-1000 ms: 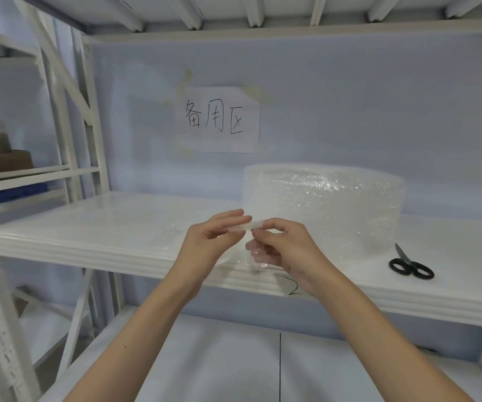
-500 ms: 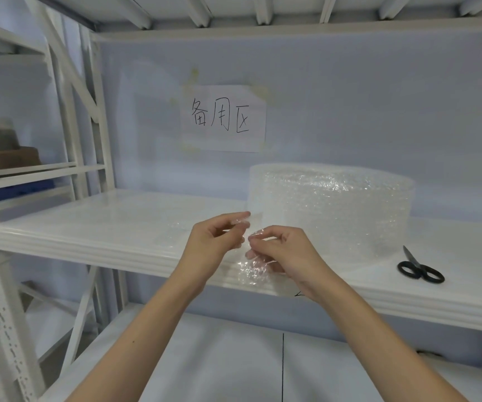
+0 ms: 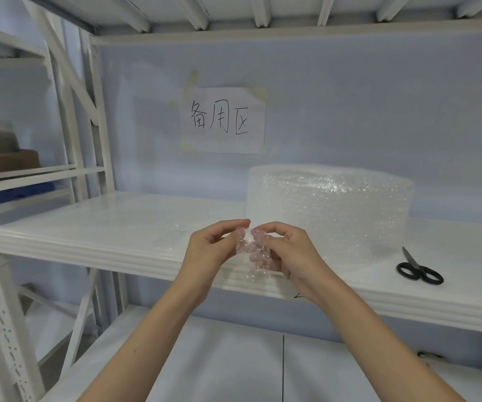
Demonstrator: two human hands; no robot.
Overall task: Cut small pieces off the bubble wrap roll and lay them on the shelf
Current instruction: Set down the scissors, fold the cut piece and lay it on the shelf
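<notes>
2 bare hands met in front of a white shelf (image 3: 89, 236). The left hand (image 3: 213, 250) and right hand (image 3: 286, 253) each pinched a small clear piece (image 3: 252, 250) of bubble wrap between thumb and fingers, each grip closed on it, holding it crumpled just above the shelf's front edge. The roll (image 3: 329, 210) stood on the shelf behind the hands. Black scissors (image 3: 418, 271) lay on the shelf to the right of the roll. A paper sign (image 3: 222, 120) hung on the wall.
</notes>
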